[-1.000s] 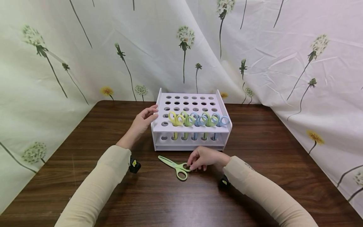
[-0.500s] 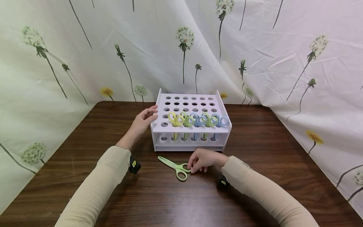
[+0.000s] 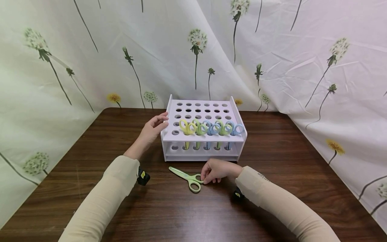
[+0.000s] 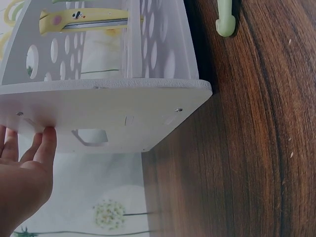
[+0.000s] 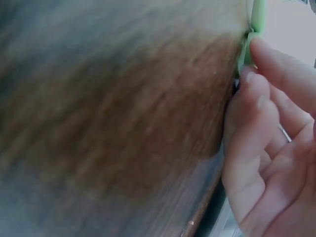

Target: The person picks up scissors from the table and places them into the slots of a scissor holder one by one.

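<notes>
Light green scissors (image 3: 186, 175) lie on the brown table in front of the white rack (image 3: 199, 138), blades pointing left toward the rack. My right hand (image 3: 218, 169) pinches the edge of their far handle loop between thumb and forefinger, low over the wood. In the right wrist view, a piece of the green handle (image 5: 257, 17) shows at the fingertips. My left hand (image 3: 152, 129) rests its fingertips on the rack's left side panel (image 4: 98, 106). Standing in the rack's front holes are yellow scissors (image 3: 187, 128), green scissors and blue scissors, handles up.
Several rows of round holes fill the rack's top shelf, with a lower holed shelf beneath. A white curtain (image 3: 169, 50) printed with dandelions hangs behind the table (image 3: 127, 208) and along both sides.
The right hand has dipped slightly, and the green scissors under its fingertips have shifted a little to the right. The left hand stays against the rack.
</notes>
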Available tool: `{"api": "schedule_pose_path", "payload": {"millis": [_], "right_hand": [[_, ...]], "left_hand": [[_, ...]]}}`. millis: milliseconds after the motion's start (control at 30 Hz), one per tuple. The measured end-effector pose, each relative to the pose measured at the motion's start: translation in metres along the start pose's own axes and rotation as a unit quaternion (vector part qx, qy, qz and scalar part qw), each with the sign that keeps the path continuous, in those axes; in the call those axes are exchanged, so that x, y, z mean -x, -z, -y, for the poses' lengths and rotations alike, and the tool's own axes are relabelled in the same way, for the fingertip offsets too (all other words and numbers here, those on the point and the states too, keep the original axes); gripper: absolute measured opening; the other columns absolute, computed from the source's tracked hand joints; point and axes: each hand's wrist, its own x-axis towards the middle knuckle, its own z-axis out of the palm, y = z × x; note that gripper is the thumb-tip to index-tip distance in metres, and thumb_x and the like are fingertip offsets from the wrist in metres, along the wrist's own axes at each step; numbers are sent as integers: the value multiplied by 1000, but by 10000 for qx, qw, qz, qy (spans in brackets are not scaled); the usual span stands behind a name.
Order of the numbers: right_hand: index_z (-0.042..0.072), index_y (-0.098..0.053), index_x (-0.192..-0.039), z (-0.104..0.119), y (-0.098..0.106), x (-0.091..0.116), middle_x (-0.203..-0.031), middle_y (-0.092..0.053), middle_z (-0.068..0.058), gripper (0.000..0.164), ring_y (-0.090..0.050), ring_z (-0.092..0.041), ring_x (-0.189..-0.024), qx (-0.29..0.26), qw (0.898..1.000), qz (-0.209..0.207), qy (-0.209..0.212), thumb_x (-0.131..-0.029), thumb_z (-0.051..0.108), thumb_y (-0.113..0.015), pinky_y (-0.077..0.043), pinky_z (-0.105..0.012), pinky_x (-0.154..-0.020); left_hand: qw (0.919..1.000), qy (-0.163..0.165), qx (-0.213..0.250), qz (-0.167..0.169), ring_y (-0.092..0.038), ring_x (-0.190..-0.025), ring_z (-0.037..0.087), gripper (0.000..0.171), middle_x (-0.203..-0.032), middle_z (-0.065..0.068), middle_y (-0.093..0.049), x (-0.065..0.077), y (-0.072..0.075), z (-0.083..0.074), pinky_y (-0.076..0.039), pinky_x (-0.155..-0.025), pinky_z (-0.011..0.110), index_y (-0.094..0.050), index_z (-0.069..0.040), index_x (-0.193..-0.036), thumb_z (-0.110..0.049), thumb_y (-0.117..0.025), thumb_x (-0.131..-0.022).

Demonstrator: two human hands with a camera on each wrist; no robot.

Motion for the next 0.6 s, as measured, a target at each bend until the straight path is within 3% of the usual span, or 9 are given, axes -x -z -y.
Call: {"api": "schedule_pose_path", "payload": {"millis": [600], "right_hand": [[7,-65,-81,0,3,3,-65,-59,-4,8,-51,-13,-52,-277,9994,-137,166,-86,3,-62,-41,-24,-43]], "left_hand": [[9999,55,-122,5,-31,-130,23,33,-144,5,-35,0,0,0,-25,-105,37,-49,6,-118,-16,-54,-93]]}}
